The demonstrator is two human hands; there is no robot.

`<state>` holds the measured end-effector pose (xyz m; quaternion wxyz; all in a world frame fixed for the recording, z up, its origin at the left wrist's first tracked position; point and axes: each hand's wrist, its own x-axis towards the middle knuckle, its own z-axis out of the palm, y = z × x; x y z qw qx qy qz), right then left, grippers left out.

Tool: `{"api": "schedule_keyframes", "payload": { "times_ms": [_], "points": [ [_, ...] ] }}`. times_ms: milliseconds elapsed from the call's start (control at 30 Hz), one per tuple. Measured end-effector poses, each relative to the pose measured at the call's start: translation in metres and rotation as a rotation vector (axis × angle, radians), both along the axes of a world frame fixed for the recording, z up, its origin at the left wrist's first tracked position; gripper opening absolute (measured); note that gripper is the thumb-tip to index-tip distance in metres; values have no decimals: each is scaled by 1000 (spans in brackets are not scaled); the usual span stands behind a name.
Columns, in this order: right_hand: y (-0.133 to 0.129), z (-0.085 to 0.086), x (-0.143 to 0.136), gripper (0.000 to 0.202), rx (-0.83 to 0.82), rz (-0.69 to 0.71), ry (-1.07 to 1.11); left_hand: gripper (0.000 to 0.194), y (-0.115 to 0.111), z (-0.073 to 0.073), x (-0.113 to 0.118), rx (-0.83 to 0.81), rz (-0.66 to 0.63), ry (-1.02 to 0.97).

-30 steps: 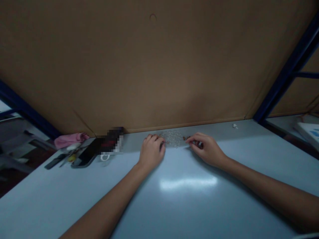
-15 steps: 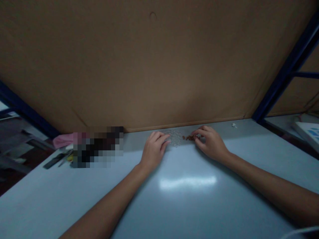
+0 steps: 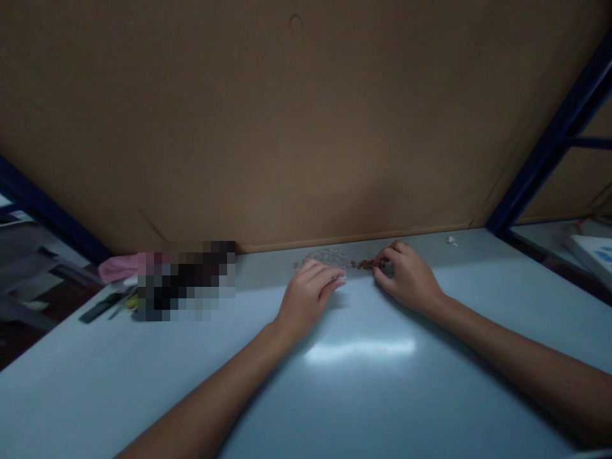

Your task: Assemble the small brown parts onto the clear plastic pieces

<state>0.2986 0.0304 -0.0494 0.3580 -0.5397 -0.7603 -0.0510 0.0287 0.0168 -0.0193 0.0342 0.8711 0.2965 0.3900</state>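
Head view: left hand (image 3: 308, 294) nearly closed, pinching a small pale piece (image 3: 341, 276); clear pile (image 3: 332, 256) just behind on counter (image 3: 344, 401); right hand (image 3: 410, 278) half-curled at brown bits (image 3: 366, 264), cannot tell if gripping any.

You can read no words, numbers or brands here. The blue marks (image 3: 605, 254) on the white object (image 3: 584, 246) at your far right are too blurred to make out, and the round mark (image 3: 296, 24) high on the brown board (image 3: 296, 134) shows no legible lettering.
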Motion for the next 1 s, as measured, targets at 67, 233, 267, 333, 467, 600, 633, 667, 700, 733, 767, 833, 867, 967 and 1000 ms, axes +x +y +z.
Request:
{"api": "schedule_keyframes", "payload": {
  "times_ms": [67, 233, 267, 333, 467, 600, 633, 667, 700, 733, 767, 833, 867, 967, 1000],
  "points": [
    [0, -1, 1, 9, 0, -16, -20, 18, 0, 0, 0, 9, -5, -5],
    [2, -4, 2, 10, -28, 2, -39, 18, -2, 0, 1, 12, -11, 6],
    [3, -5, 2, 10, -30, 9, -39, 18, -2, 0, 1, 7, -11, 5],
    [3, -4, 3, 10, -33, 20, -36, 19, -2, 0, 1, 1, -13, 1],
    [4, -3, 3, 7, -44, 28, -31, 18, -2, 0, 1, 5, -21, -4],
    [4, -4, 4, 6, -51, 39, -25, 15, -1, 0, 1, 16, -37, -5],
    [4, -4, 4, 6, -56, 41, -22, 15, -1, 0, 1, 14, -40, -2],
    [5, -5, 4, 6, -64, 43, -19, 15, -1, 0, 1, 10, -41, 1],
    [5, -5, 4, 7, -73, 45, -19, 16, -1, 0, 1, 6, -40, 3],
    [6, -6, 5, 8, -81, 48, -20, 16, -1, 0, 1, 2, -39, 3],
    [6, -5, 5, 9, -85, 51, -21, 16, -2, 0, 1, 1, -38, 2],
    [6, -4, 5, 10, -80, 54, -18, 16, -2, 0, 1, 3, -39, -2],
    [6, -2, 5, 10, -69, 52, -11, 16, -2, 0, 1, 5, -40, -5],
    [2, 5, 3, 11, -18, 56, 35, 15, -2, -1, 1, 11, -45, -19],
    [0, 7, 1, 11, -6, 70, 62, 15, -2, -1, 1, 12, -46, -27]
  ]
}}
